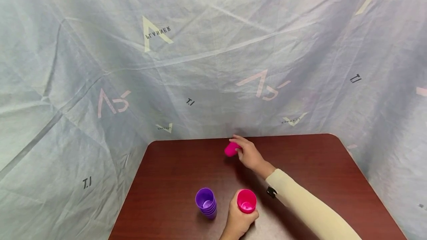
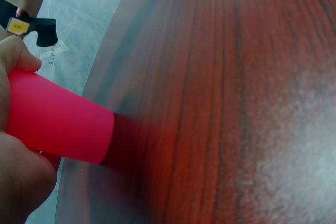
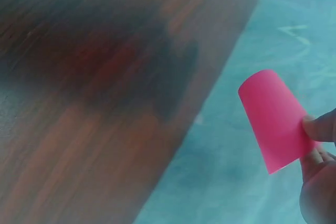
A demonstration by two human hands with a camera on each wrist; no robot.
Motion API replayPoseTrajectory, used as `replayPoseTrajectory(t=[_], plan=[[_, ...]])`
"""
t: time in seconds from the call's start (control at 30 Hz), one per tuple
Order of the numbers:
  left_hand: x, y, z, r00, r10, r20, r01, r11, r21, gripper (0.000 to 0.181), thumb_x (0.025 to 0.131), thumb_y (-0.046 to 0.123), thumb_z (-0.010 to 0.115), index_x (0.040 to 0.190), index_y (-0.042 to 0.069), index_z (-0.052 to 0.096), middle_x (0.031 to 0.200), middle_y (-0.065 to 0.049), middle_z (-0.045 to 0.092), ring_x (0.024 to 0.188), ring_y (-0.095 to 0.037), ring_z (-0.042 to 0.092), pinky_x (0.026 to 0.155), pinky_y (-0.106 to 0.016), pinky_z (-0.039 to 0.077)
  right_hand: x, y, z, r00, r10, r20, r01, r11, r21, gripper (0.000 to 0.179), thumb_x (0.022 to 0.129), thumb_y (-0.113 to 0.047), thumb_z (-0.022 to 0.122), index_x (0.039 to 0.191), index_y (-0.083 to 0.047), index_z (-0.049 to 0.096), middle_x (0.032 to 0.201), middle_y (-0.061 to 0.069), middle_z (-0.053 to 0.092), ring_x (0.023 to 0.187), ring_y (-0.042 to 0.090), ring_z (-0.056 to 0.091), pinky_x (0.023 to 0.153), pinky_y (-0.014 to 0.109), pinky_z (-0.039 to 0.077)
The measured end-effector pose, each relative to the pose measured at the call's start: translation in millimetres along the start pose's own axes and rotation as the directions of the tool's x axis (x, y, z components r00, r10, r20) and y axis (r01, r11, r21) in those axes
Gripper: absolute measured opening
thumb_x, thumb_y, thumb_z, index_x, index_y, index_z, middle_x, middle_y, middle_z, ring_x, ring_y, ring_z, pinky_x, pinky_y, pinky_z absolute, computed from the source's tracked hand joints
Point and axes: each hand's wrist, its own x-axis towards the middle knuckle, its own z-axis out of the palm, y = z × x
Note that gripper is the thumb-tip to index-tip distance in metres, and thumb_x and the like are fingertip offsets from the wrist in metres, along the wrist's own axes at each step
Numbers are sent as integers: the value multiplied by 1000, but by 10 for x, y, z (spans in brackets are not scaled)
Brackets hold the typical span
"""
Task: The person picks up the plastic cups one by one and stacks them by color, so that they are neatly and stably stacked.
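My left hand (image 1: 237, 219) grips a pink cup (image 1: 247, 202) with its mouth facing up, near the front of the table. In the left wrist view the fingers wrap the side of this cup (image 2: 65, 119), whose base is close to the wood. Farther back, my right hand (image 1: 251, 154) pinches another pink cup (image 1: 231, 149) near its rim, tilted and raised over the far part of the table. The right wrist view shows this cup (image 3: 275, 121) between thumb and fingers. To the left of my left hand stands a stack of nested purple cups (image 1: 209, 210), mouths up.
The reddish-brown wooden table (image 1: 173, 166) has rounded far corners. A grey printed sheet (image 1: 207, 66) hangs behind it and along both sides. A black strap device (image 1: 271, 192) sits on the right wrist, over the cream sleeve (image 1: 303, 205).
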Motion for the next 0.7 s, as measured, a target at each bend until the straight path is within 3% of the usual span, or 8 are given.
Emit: replayPoseTrajectory(t=[0.1, 0.2, 0.3, 0.43, 0.7], plan=[[6, -16, 0, 1000, 12, -8, -12, 1000, 0, 68, 64, -4, 85, 121, 27, 65, 106, 6, 74, 98, -6, 69, 91, -27, 59, -23, -138, -65, 999, -38, -38, 39, 999, 37, 48, 90, 15, 66, 133, -6, 70, 149, 18, 63, 131, 36, 66, 76, 33, 54], [8, -32, -3, 1000, 27, -8, -27, 1000, -7, 69, 64, -6, 84, 121, 27, 65, 106, 6, 74, 98, -6, 69, 91, -27, 59, -43, -277, -108, 994, -82, -76, 86, 995, 55, 43, 90, 15, 66, 128, -4, 73, 142, 16, 67, 128, 33, 68, 83, 35, 59], [7, -42, -7, 999, 47, -2, -47, 999, -18, 69, 64, -8, 84, 120, 27, 65, 106, 6, 74, 98, -6, 69, 90, -27, 59, -79, -407, -141, 988, -110, -104, 119, 990, 81, 41, 90, 16, 65, 125, -4, 74, 137, 16, 69, 118, 29, 71, 78, 32, 60], [17, -41, 4, 997, 81, -1, -81, 996, -24, 66, 65, -6, 84, 120, 25, 65, 105, 3, 74, 97, -6, 69, 89, -27, 60, -132, -540, -198, 983, -118, -141, 135, 984, 117, 44, 86, 16, 59, 122, -4, 75, 134, 14, 68, 108, 24, 69, 66, 21, 48], [-1, -47, 16, 995, 97, -17, -98, 995, -24, 66, 64, -6, 84, 121, 22, 65, 105, 1, 74, 97, -5, 69, 90, -27, 59, -289, -744, -308, 980, -102, -168, 141, 961, 237, 46, 82, 13, 51, 112, -11, 77, 123, 11, 66, 114, 22, 65, 88, 28, 54]])
